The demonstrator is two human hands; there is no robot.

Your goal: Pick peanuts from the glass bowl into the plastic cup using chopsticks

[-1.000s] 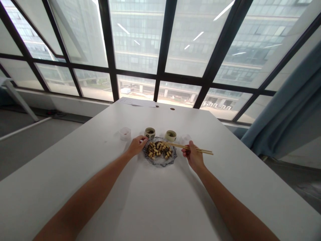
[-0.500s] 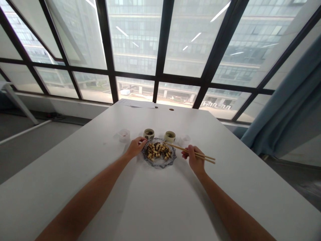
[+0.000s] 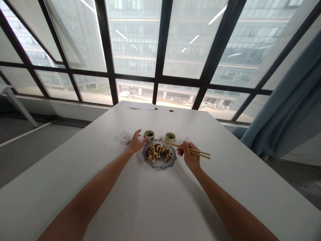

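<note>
A scalloped glass dish (image 3: 160, 164) of peanuts mixed with dark bits sits mid-table. My right hand (image 3: 190, 156) grips a pair of wooden chopsticks (image 3: 198, 152), whose tips reach over the dish's far right rim. My left hand (image 3: 135, 143) hovers at the dish's left edge with fingers spread, close to the left of two small ceramic cups (image 3: 149, 135). The second cup (image 3: 170, 137) stands just behind the dish.
A small clear plastic cup (image 3: 124, 137) stands left of my left hand, another faint clear one (image 3: 185, 138) behind the chopsticks. Papers (image 3: 136, 105) lie at the white table's (image 3: 155, 201) far edge. Windows fill the background; a blue curtain (image 3: 288, 107) hangs right.
My left hand has let go of the dish's rim and opened its fingers. The right hand shifted the chopsticks slightly left, tips back over the dish.
</note>
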